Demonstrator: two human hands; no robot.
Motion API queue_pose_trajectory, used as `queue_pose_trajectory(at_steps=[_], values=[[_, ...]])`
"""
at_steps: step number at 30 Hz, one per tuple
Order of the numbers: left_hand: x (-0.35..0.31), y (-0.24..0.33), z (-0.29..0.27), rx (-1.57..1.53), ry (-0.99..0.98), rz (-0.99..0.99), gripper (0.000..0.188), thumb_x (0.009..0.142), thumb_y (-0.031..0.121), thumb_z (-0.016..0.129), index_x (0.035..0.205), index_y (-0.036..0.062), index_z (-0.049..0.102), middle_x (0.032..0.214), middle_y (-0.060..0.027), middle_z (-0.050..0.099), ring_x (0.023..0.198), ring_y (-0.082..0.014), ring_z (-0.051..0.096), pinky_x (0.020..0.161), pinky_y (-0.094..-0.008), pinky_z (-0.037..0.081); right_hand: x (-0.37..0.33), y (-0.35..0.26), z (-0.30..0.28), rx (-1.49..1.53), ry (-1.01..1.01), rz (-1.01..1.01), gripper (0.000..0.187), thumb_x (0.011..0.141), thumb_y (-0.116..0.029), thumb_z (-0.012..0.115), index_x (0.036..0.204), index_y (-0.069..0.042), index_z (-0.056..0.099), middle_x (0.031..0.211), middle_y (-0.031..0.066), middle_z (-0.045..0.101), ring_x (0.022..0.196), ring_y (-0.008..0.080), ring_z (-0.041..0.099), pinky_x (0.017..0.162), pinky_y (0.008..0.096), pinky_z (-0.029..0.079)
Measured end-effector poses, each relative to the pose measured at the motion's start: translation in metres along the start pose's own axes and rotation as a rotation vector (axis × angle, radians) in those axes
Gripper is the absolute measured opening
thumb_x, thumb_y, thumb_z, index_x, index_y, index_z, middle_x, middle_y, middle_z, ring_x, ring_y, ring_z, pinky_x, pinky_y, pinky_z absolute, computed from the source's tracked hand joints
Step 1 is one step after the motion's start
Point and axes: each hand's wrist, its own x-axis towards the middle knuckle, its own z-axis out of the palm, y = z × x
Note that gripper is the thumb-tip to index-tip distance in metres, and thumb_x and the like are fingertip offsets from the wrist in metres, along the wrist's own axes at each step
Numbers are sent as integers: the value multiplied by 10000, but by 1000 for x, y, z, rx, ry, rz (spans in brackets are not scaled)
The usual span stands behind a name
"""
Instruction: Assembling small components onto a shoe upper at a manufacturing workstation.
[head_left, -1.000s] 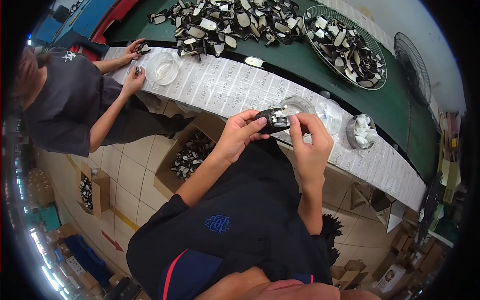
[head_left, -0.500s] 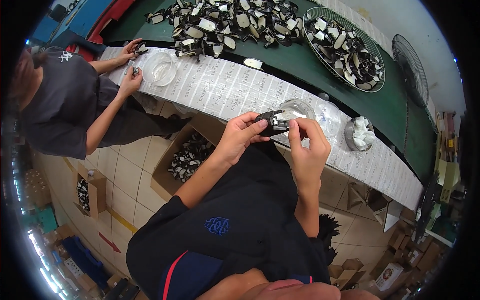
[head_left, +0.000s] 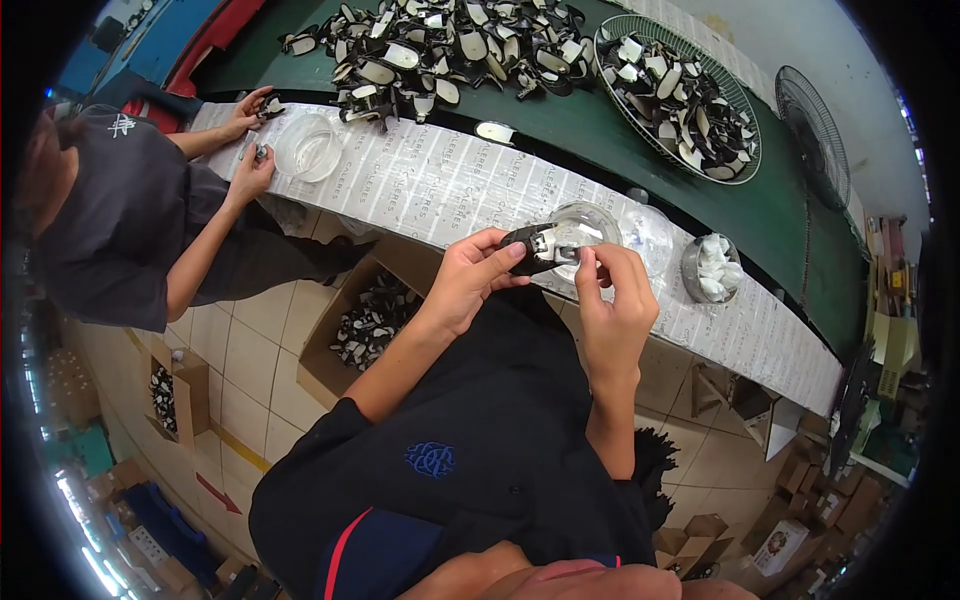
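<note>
Above the near edge of the table, my left hand (head_left: 478, 275) grips a small black curved piece (head_left: 532, 248) with pale and silvery parts on it. Thumb and fingers close on its left end. My right hand (head_left: 617, 285) pinches at the piece's right end, beside a small grey bit (head_left: 568, 254); whether the fingertips hold that bit or only touch it is unclear. Just behind the piece stands a round clear bowl (head_left: 600, 222). To its right sit a second clear container (head_left: 650, 238) and a round tub (head_left: 694, 284) of white wads (head_left: 715, 262).
Similar black-and-pale pieces (head_left: 450, 55) lie heaped on the green surface (head_left: 560, 117) and fill a wire basket (head_left: 740, 170). A fan (head_left: 815, 135) stands right. At left a co-worker (head_left: 120, 215) handles pieces by another clear bowl (head_left: 308, 148). A carton (head_left: 318, 335) of pieces stands on the floor.
The black piece has turned slightly in my left hand, so more of its pale and grey parts show. My right fingers stay at its right end. The whole view has shifted slightly.
</note>
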Motion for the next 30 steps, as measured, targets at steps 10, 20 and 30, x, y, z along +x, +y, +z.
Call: queue_pose_trajectory(at_steps=[10, 20, 30], values=[[1, 1, 2, -9, 6, -33, 198, 944, 189, 658, 1054, 27, 628, 975, -45, 677, 860, -98, 647, 770, -265, 568, 4, 8, -8, -118, 55, -41, 92, 837, -6, 701, 900, 15, 636, 886, 127, 652, 729, 263, 624, 652, 344, 509], [0, 1, 6, -1, 4, -48, 204, 947, 195, 655, 1058, 27, 627, 963, -37, 670, 857, -93, 640, 769, -265, 565, 4, 4, -15, -18, 73, 13, 78, 856, -10, 694, 906, 22, 643, 877, 119, 653, 697, 220, 605, 608, 307, 498], [3, -1, 4, 16, -6, -39, 184, 961, 185, 624, 1068, 35, 623, 1003, -41, 675, 858, -90, 647, 754, -246, 565, 0, 2, -7, -3, 5, 2, 82, 851, -14, 697, 904, 14, 641, 879, 115, 649, 706, 236, 612, 624, 317, 504]])
